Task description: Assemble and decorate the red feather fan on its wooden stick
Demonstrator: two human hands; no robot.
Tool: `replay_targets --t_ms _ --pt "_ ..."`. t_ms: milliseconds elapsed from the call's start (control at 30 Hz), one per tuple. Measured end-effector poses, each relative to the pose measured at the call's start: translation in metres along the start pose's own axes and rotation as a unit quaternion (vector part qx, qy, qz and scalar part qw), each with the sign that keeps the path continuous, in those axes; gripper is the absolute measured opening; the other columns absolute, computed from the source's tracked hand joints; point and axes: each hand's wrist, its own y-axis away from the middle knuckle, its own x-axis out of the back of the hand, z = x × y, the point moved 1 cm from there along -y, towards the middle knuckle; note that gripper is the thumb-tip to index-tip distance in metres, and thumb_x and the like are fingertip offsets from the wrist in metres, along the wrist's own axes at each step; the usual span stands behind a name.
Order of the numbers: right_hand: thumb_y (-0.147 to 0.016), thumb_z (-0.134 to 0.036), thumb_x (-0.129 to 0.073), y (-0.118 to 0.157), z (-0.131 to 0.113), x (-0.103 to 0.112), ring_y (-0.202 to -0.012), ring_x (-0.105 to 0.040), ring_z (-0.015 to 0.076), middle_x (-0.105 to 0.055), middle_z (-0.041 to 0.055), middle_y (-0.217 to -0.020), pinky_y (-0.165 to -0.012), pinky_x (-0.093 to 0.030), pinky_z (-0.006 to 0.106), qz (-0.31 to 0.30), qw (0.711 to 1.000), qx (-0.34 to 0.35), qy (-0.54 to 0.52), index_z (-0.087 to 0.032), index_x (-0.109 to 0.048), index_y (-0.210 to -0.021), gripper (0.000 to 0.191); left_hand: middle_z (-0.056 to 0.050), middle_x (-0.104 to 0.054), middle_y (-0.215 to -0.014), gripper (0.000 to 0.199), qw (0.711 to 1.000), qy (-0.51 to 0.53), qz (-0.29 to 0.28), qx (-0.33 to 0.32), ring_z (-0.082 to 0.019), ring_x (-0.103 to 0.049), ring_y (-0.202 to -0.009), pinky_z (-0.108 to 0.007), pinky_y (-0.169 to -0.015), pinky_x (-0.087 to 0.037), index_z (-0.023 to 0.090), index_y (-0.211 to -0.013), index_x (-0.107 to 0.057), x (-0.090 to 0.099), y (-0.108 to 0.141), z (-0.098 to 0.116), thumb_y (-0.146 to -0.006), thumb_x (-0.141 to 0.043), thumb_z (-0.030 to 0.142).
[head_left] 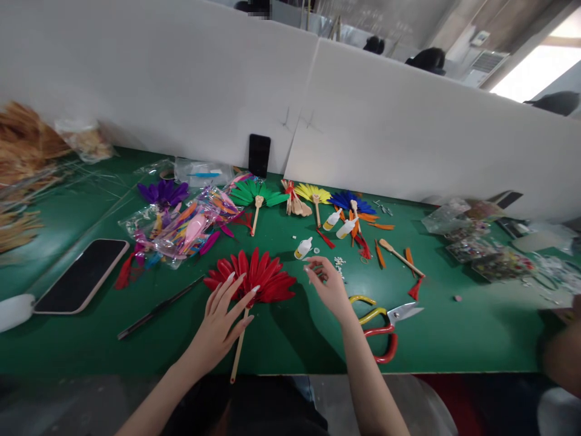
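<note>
Your left hand (227, 306) rests spread, released fingers on the wooden-handled red feather fan (255, 270) at the near edge of the green tabletop (458, 342); your right hand (328, 286) curls, its grasp unclear.

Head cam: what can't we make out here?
All in the head view:
Red feather fan: some feathers, covered by the left hand.
Right hand: whether its fingertips pinch anything; too small to tell.
Squeeze bottle: label wording, too small.
Scissors: part of the handles, behind the right forearm.
Another person's arm: blurred, cut off by the right edge.
Plastic bags at right: exact contents, blurred.
</note>
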Motion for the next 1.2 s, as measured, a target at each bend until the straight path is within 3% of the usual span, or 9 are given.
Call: replay_targets --t_ms 133,267,433,633,1000,1200 --pt "-0.082 -0.036 -0.051 0.001 -0.003 0.0 -0.063 -0.053 0.0147 -0.059 0.0058 -0.084 -0.055 -0.045 0.027 0.002 0.999 0.023 0.026 -0.02 -0.059 -0.098 0.023 -0.004 -0.023 -0.148 0.054 1.0 0.005 0.01 0.008 -0.027 -0.015 -0.136 -0.046 -0.107 -0.023 0.032 -0.142 -0.02 0.0 0.0 -0.002 -0.092 -0.039 0.024" --pt "-0.083 -0.032 -0.05 -0.006 0.0 -0.013 -0.068 -0.055 0.0159 -0.059 0.0064 -0.089 -0.062 -0.047 0.03 -0.037 0.996 0.039 0.073 -0.021 -0.062 -0.094 0.019 -0.006 -0.023 -0.148 0.055 1.0 -0.001 0.008 -0.001 -0.028 -0.016 -0.136 -0.047 -0.106 -0.023 0.031 -0.142 -0.02 -0.003 0.001 -0.002 -0.092 -0.04 0.026" --pt "-0.082 -0.027 -0.052 -0.021 0.01 -0.031 -0.072 -0.056 0.0162 -0.059 0.0065 -0.093 -0.072 -0.048 0.033 -0.088 0.989 0.045 0.111 -0.021 -0.061 -0.102 0.023 -0.006 -0.02 -0.149 0.054 1.0 -0.019 -0.01 -0.006 -0.028 -0.015 -0.137 -0.046 -0.107 -0.022 0.028 -0.142 -0.024 -0.007 0.001 0.0 -0.091 -0.042 0.029" --pt "-0.081 -0.026 -0.053 -0.032 0.013 -0.039 -0.074 -0.055 0.0138 -0.055 0.007 -0.101 -0.077 -0.048 0.033 -0.159 0.98 0.064 0.104 -0.019 -0.06 -0.102 0.023 -0.005 -0.015 -0.15 0.052 0.999 -0.035 -0.015 -0.013 -0.028 -0.015 -0.136 -0.047 -0.108 -0.021 0.031 -0.14 -0.028 -0.01 -0.002 0.001 -0.091 -0.044 0.032" --pt "-0.08 -0.023 -0.053 -0.036 0.019 -0.043 -0.076 -0.055 0.0137 -0.057 0.0049 -0.093 -0.074 -0.047 0.031 -0.175 0.978 0.065 0.092 -0.019 -0.058 -0.092 0.014 -0.006 -0.02 -0.149 0.05 0.998 -0.058 -0.01 -0.014 -0.028 -0.02 -0.135 -0.049 -0.107 -0.02 0.034 -0.138 -0.031 -0.013 -0.004 0.002 -0.09 -0.045 0.034" --pt "-0.08 -0.02 -0.054 -0.037 0.021 -0.044 -0.074 -0.053 0.0136 -0.057 0.0049 -0.094 -0.076 -0.047 0.033 -0.173 0.977 0.071 0.099 -0.022 -0.056 -0.113 0.033 -0.005 -0.022 -0.148 0.051 0.998 -0.062 -0.01 -0.01 -0.028 -0.02 -0.135 -0.048 -0.107 -0.019 0.035 -0.139 -0.03 -0.014 -0.003 0.002 -0.09 -0.045 0.035"
